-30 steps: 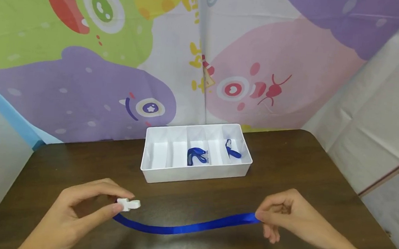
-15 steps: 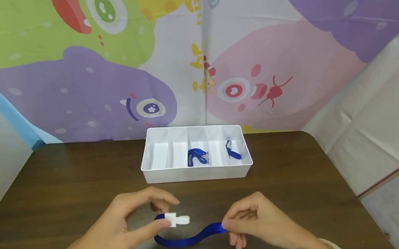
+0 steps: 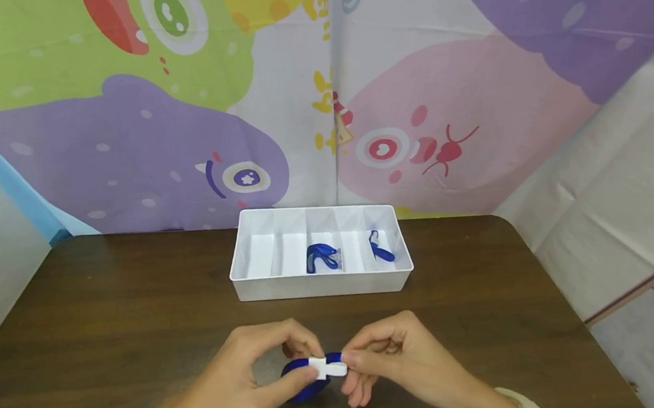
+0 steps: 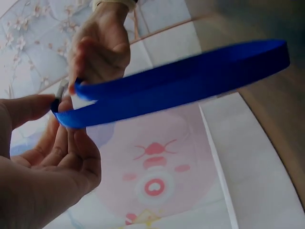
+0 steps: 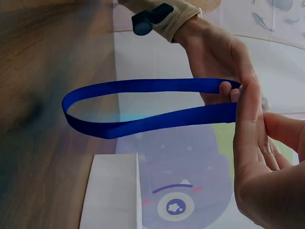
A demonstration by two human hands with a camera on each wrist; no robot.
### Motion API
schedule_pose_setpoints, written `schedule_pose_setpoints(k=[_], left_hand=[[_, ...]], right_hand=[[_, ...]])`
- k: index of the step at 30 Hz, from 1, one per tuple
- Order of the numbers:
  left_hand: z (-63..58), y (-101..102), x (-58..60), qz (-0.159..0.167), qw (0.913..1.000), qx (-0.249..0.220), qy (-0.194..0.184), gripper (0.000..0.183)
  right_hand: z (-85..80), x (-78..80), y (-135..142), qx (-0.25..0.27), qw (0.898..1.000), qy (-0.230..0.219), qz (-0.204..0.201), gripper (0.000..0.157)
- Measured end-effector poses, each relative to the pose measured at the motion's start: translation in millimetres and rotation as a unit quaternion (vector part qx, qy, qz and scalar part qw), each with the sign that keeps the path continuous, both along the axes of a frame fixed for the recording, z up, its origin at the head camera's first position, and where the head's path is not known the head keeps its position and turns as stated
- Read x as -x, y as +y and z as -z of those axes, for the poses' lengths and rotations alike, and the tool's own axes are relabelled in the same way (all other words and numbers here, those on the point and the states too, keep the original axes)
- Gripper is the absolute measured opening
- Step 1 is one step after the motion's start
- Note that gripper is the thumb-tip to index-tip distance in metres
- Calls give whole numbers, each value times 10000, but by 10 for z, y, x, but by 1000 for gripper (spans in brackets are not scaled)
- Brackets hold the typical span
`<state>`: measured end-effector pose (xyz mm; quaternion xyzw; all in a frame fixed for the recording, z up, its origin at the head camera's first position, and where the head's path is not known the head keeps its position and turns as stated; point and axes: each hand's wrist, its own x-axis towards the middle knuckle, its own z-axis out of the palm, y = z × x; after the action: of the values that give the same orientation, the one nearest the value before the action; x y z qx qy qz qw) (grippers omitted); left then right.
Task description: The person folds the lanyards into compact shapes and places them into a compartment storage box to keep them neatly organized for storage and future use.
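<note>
A blue ribbon strap (image 3: 312,394) with a white plastic clip (image 3: 318,368) at one end is between the hands, above the table. My left hand (image 3: 247,370) pinches the clip end between thumb and fingers. The strap's other end is pinched by my right hand (image 3: 406,364), its fingertips right at the clip's tip. Between them the ribbon hangs as a long narrow loop, seen whole in the left wrist view as a blue band (image 4: 190,88) and from the other side in the right wrist view. Fingers partly hide both strap ends.
Behind the hands a white divided box (image 3: 320,287) stands on the brown table (image 3: 123,303). A folded blue strap (image 3: 312,259) lies in its middle compartment, another blue strap (image 3: 383,254) in the rightmost one. A cartoon-printed cloth (image 3: 193,148) hangs at the table's back edge.
Both hands have come together, the left moving right and the right moving left. The ribbon has gone from a long stretched curve to a loop with its ends close together.
</note>
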<state>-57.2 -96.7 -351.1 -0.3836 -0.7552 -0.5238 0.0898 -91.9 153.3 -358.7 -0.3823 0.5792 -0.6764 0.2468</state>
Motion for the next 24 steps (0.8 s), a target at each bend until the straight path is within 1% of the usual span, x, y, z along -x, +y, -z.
schedule_pose_setpoints(k=[3,6,10,13,16,19,21,24], left_hand=[[23,26,-9,-241,9997,-9,-4,20],[42,48,-15,-423,9990,-54,-95,21],[56,94,-27,-645,9976,6,-235,24],[59,130,-26,-713,9973,69,-155,24],[56,136,-19,-712,9973,160,-107,25],[36,94,-16,-842,9953,364,-306,27],[11,38,-14,-977,9930,537,-396,21],[-41,-80,-8,-1101,9905,704,-426,6]], right_hand=[[-9,-10,-15,3,9999,-87,68,20],[-18,-22,-29,-13,9997,-208,83,20],[-25,-40,-41,-38,9994,-284,172,14],[-22,-52,-49,-61,9993,-233,294,12],[-24,-58,-41,-94,9990,-75,428,9],[-42,-57,7,-97,9982,78,582,9],[-63,-54,63,-111,9973,146,706,9],[-106,-51,169,-212,9949,191,967,10]])
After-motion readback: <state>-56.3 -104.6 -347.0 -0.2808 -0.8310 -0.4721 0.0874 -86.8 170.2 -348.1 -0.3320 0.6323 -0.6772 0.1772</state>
